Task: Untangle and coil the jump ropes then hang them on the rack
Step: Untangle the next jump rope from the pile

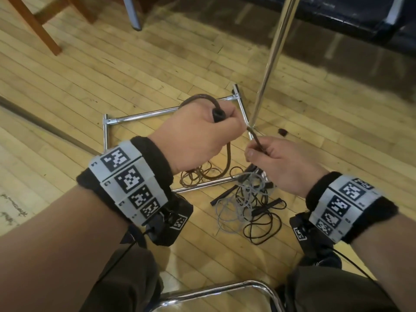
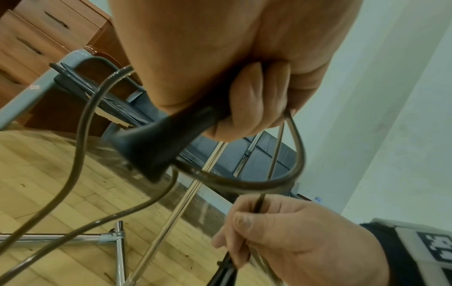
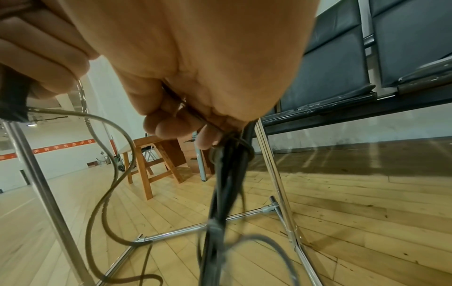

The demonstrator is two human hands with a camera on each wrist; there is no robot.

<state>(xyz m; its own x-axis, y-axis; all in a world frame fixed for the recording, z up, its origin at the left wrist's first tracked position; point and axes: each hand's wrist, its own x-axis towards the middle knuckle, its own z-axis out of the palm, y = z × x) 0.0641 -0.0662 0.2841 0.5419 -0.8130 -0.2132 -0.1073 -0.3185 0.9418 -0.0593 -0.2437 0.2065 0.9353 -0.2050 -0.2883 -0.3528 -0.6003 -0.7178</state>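
My left hand (image 1: 202, 134) grips the black handle (image 1: 218, 115) of a brown jump rope (image 1: 198, 97), whose cord arcs over my knuckles. In the left wrist view the handle (image 2: 156, 149) flares out below my curled fingers and the brown cord (image 2: 80, 139) loops down to the floor. My right hand (image 1: 276, 158) pinches a stretch of the same brown cord (image 1: 255, 140) between thumb and fingers. From its fist hang dark cords (image 3: 227, 183). A tangle of grey and black ropes (image 1: 245, 206) lies on the floor under my hands, beside thin brown coils (image 1: 198, 176).
The chrome rack has a square base frame (image 1: 144, 114) on the wooden floor and an upright pole (image 1: 273, 57) just past my right hand. A wooden stool leg (image 1: 33, 25) stands far left, dark seats (image 1: 360, 21) far right, a chrome chair rail (image 1: 225, 289) at my knees.
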